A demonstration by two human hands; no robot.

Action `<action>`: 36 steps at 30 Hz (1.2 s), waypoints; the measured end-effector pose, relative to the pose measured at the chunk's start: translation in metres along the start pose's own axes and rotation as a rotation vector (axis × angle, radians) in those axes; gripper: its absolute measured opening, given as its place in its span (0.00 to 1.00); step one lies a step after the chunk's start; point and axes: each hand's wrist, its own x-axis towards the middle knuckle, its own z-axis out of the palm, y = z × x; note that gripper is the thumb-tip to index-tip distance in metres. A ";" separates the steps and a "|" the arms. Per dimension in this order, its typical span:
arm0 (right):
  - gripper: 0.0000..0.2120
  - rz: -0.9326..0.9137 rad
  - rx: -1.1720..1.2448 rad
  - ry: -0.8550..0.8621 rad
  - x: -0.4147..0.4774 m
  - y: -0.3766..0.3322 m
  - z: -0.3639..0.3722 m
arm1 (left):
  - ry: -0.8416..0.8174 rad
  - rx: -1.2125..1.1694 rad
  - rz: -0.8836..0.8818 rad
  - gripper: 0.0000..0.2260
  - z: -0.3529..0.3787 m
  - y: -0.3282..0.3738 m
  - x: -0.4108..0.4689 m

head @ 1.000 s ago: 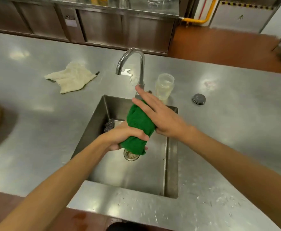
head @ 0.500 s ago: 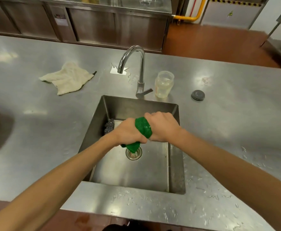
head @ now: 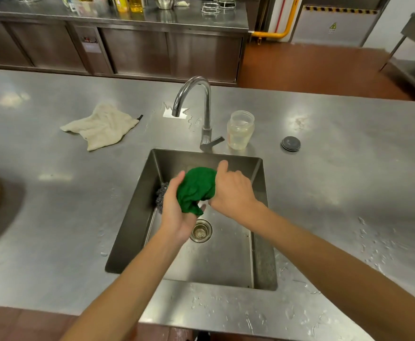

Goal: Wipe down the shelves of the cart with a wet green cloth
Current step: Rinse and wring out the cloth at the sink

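A bunched green cloth (head: 196, 190) hangs between both hands over the steel sink (head: 264, 262). My left hand (head: 177, 212) cups the cloth's lower left end from beneath, palm up. My right hand (head: 233, 190) grips its upper right end, knuckles toward me. The cloth is above and behind the drain (head: 200, 231). The curved tap (head: 196, 104) stands behind the sink, with no water running from it. No cart is in view.
A beige rag (head: 100, 126) lies on the steel counter (head: 336, 180) at the left. A clear jar (head: 240, 130) and a dark round lid (head: 290, 143) sit right of the tap. A steel scourer (head: 161, 193) rests in the sink's left corner. Water drops dot the counter's front right.
The hands came away from the tap and squeezed the cloth tight together over the drain; now they have parted a little and the cloth has loosened between them.
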 end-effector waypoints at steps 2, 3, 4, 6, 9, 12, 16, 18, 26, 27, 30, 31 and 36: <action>0.28 -0.013 -0.006 -0.051 -0.003 -0.006 -0.005 | 0.060 -0.014 -0.017 0.25 0.010 -0.005 0.002; 0.28 -0.038 -0.015 -0.062 -0.004 -0.009 -0.009 | 0.101 -0.028 -0.018 0.29 0.016 -0.006 0.003; 0.27 -0.079 -0.026 -0.056 -0.007 -0.013 -0.011 | 0.146 -0.050 -0.012 0.30 0.020 -0.007 0.005; 0.28 -0.174 -0.016 -0.017 -0.012 -0.017 -0.014 | 0.195 -0.117 0.011 0.21 0.023 -0.003 0.010; 0.39 -0.280 0.048 0.143 -0.027 -0.016 -0.008 | 0.258 -0.181 -0.001 0.13 0.022 0.012 0.018; 0.46 -0.412 -0.063 0.309 -0.045 -0.011 0.008 | 0.333 -0.186 -0.073 0.16 0.019 0.024 0.020; 0.41 -0.401 -0.216 0.357 -0.043 -0.008 0.021 | 0.358 -0.082 -0.132 0.18 0.027 0.015 0.014; 0.39 -0.319 -0.215 0.383 -0.034 -0.010 0.017 | 0.388 -0.048 -0.118 0.18 0.035 0.007 0.011; 0.23 -0.086 -0.010 0.113 -0.009 0.003 0.000 | 0.588 0.562 0.396 0.08 0.045 0.004 0.012; 0.22 -0.055 0.056 0.110 -0.010 0.004 -0.001 | 0.554 0.703 0.465 0.09 0.043 0.006 0.013; 0.18 -0.006 0.273 -0.030 -0.012 0.004 -0.003 | 0.366 1.012 0.604 0.14 0.032 0.018 0.019; 0.16 -0.015 0.333 -0.096 -0.013 0.004 -0.005 | 0.302 1.088 0.641 0.15 0.028 0.022 0.021; 0.11 -0.080 0.642 -0.271 -0.010 0.004 -0.012 | 0.031 1.273 0.788 0.18 0.025 0.043 0.026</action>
